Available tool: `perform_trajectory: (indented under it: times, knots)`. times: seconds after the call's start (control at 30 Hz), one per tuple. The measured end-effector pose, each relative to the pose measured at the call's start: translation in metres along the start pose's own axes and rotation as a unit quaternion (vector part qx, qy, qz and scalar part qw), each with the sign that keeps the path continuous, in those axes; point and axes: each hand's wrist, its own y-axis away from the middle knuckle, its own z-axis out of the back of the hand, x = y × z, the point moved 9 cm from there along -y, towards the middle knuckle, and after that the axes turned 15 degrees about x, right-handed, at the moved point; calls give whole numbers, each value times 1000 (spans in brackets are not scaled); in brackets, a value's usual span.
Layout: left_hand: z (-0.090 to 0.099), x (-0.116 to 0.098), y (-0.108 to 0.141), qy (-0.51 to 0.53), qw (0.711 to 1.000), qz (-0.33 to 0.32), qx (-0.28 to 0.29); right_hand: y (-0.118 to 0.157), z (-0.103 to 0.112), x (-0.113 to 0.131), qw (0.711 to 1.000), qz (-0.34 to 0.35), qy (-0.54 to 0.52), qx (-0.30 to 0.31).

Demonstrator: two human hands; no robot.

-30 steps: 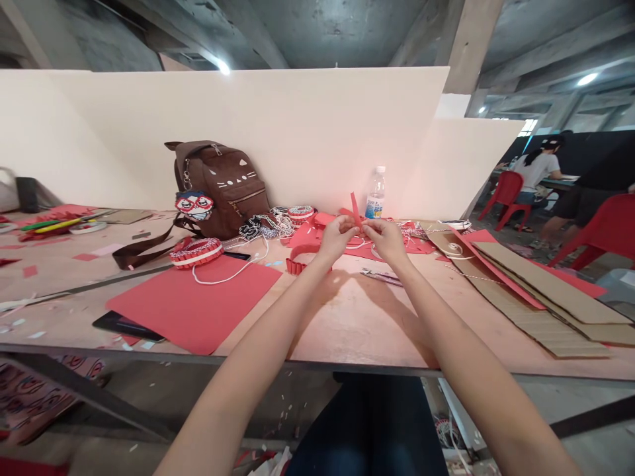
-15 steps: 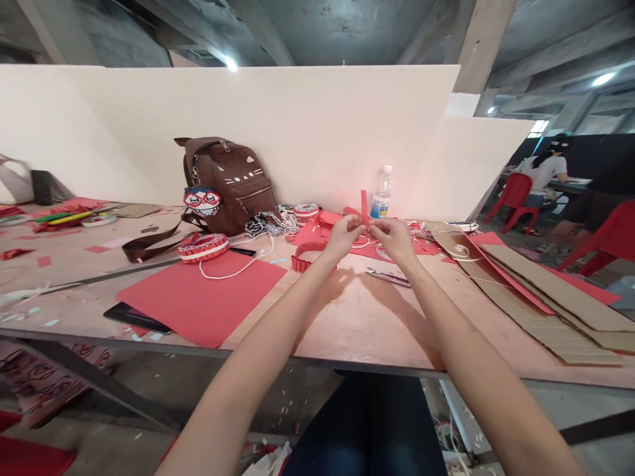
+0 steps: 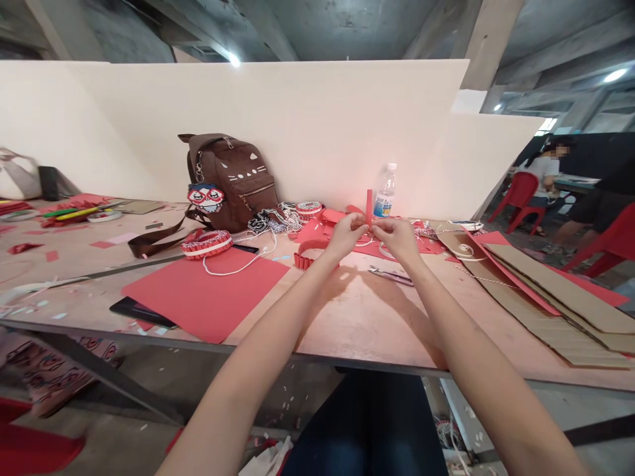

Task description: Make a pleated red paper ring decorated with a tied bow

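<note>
l hand (image 3: 346,237) & r hand (image 3: 395,239) pinch red paper strip (image 3: 369,207) (upright).

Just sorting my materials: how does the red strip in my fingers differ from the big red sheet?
The red strip is narrow, while the big red sheet is broad. The strip stands upright, pinched between the left hand and right hand; the sheet lies flat, untouched. Both are red paper.
</note>
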Motion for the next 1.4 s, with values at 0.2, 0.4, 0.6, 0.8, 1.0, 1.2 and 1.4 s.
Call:
perform_trajectory:
  times: [0.2,0.4,0.6,0.8,1.0,1.2,1.4]
  knots:
    - [-1,-1,1,-10,1000,4,6,1,0,-2,1000,-8,-2,4]
    - [0,2,1,2,999,32,38,-3,-5,-9,999,-10,-27,34]
    - [-3,10,4,76,991,76,77,-8,-9,-20,996,-20,-80,33]
    - [-2,13,6,154,981,93,69,-7,2,-19,988,-23,-147,-43]
    - [1,20,4,158,982,101,39,-4,2,-21,976,-63,-206,-30]
    - [6,23,5,119,988,94,-10,0,-3,-36,956,-110,-267,-44]
    - [20,17,3,21,996,65,-65,4,31,-24,985,-58,-54,-156]
